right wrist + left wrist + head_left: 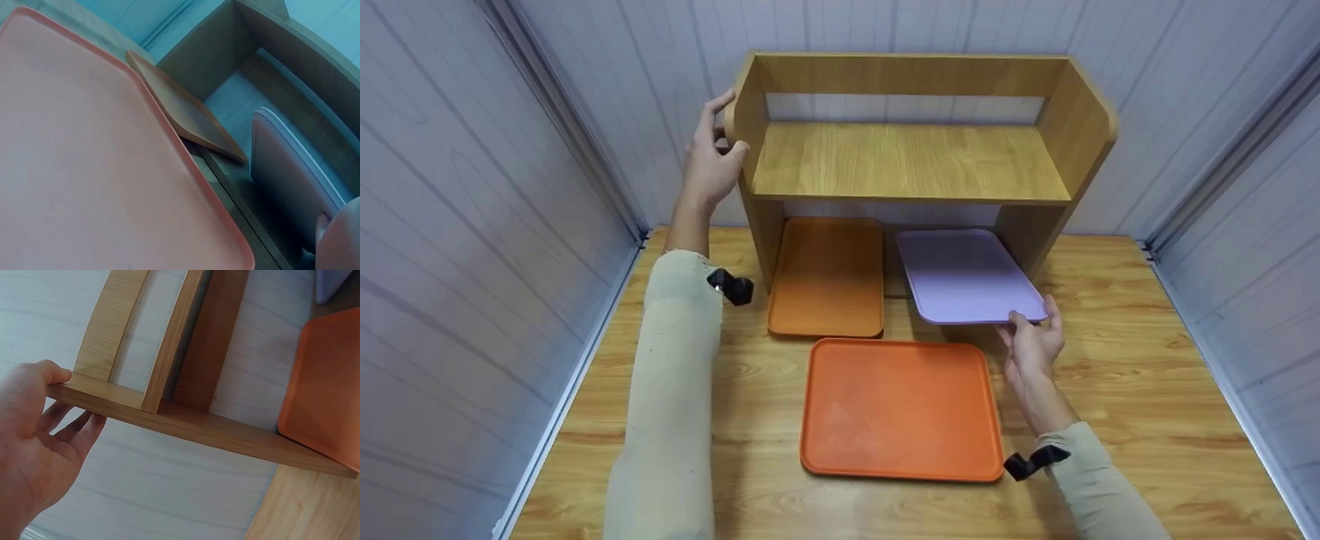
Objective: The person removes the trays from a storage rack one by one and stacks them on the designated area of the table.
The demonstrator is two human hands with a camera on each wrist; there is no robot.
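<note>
Two trays sit under the wooden shelf [911, 161]: right hand [1031, 349] pinches the lilac tray [964, 274], left hand [711, 161] grips the shelf's side; the big orange tray [900, 409] looks left to do.

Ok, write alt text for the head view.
A person's left hand grips the left side panel of a wooden shelf while the right hand holds the near edge of a lilac tray under it. Beside it lies a brown-orange tray, with an orange tray in front.
</note>
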